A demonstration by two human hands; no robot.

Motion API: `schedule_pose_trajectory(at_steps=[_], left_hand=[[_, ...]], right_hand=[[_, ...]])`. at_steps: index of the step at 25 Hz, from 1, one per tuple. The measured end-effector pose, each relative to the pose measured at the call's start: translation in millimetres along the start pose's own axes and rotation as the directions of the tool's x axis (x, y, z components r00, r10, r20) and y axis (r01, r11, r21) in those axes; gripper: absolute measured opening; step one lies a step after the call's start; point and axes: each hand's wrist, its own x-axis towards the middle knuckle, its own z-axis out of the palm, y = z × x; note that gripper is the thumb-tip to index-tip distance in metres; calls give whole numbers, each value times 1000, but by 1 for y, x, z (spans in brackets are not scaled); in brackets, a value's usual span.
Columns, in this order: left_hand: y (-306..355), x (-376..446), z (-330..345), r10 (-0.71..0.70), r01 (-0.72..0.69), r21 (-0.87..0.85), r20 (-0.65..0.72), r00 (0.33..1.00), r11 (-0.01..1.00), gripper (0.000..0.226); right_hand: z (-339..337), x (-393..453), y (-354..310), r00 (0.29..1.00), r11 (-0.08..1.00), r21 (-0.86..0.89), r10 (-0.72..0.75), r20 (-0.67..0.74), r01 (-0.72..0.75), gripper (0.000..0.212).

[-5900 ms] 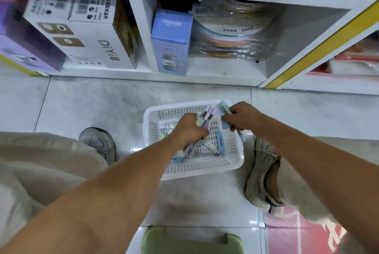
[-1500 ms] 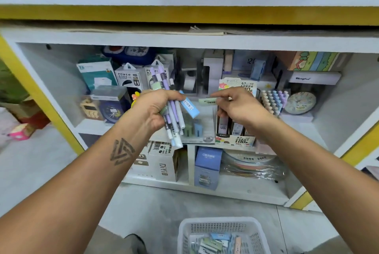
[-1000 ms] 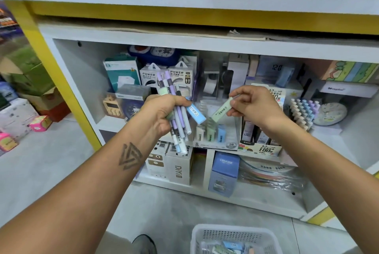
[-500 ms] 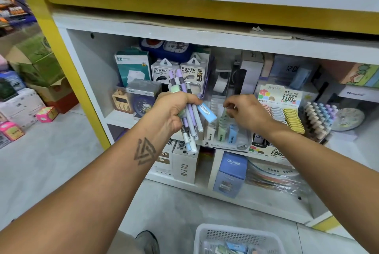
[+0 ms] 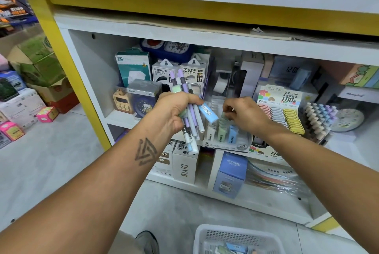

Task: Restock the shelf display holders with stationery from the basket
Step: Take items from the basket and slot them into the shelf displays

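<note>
Behind both hands (image 5: 244,114), boxes (image 5: 164,73) read "POWER BANK" (twice).

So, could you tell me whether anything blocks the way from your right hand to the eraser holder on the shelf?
Nothing visible does: the right hand is directly above the eraser holder, at its green row.

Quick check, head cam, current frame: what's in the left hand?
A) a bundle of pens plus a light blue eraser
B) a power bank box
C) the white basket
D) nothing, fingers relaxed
A: the left hand is curled round a bundle of pens with a light blue eraser sticking out beside them, while the white basket sits on the floor below.
</note>
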Motion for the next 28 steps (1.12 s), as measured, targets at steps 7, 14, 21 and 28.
schedule_pose_trajectory(at_steps=[7, 14, 21, 28], left_hand=[[-1, -3, 5, -5, 5, -37, 1, 1000, 999, 28], [-3, -13, 28, 1, 0, -67, 15, 1000, 998, 47], [-10, -21, 48, -29, 36, -58, 115, 993, 998, 40], [-8, -19, 51, -53, 56, -24, 90, 995, 998, 53]], right_hand=[[-25, 2, -24, 969, 914, 323, 234, 74, -245, 19], [-52, -40, -47, 928, 361, 856, 95, 360, -369, 31], [-59, -53, -36, 953, 548, 781, 209, 218, -299, 23], [-68, -55, -25, 961, 629, 728, 212, 179, -274, 31]])
